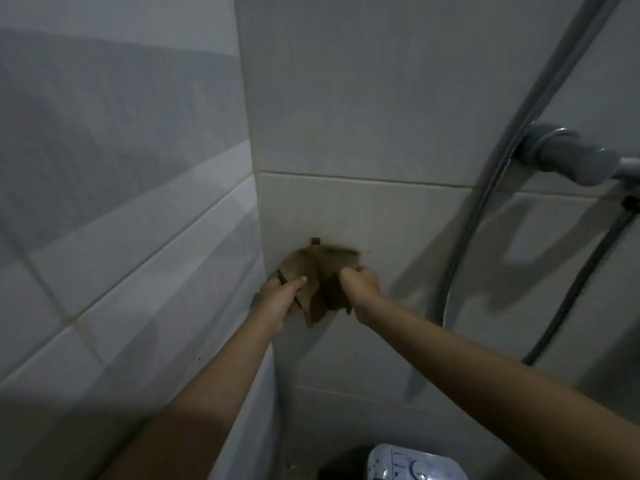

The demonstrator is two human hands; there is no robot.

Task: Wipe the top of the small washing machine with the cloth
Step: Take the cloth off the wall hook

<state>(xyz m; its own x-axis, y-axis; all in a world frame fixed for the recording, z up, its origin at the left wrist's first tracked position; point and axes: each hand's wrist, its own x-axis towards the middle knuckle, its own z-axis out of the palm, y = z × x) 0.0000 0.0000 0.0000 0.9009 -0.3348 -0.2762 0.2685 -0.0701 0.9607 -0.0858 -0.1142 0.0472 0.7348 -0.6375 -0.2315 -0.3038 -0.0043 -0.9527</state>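
A brown cloth (320,271) hangs against the tiled wall just below a small dark hook (315,241). My left hand (278,295) grips the cloth's left side with the thumb on top. My right hand (360,280) is closed on its right side. Both arms reach up and forward. Far below, at the bottom edge of the view, only the white and blue control panel of the small washing machine (412,464) shows; the rest of its top is out of frame.
Grey tiled walls meet in a corner (258,209) just left of the cloth. A shower hose (485,202) curves down on the right from a grey wall bracket (568,154). A second dark hose (581,285) hangs farther right.
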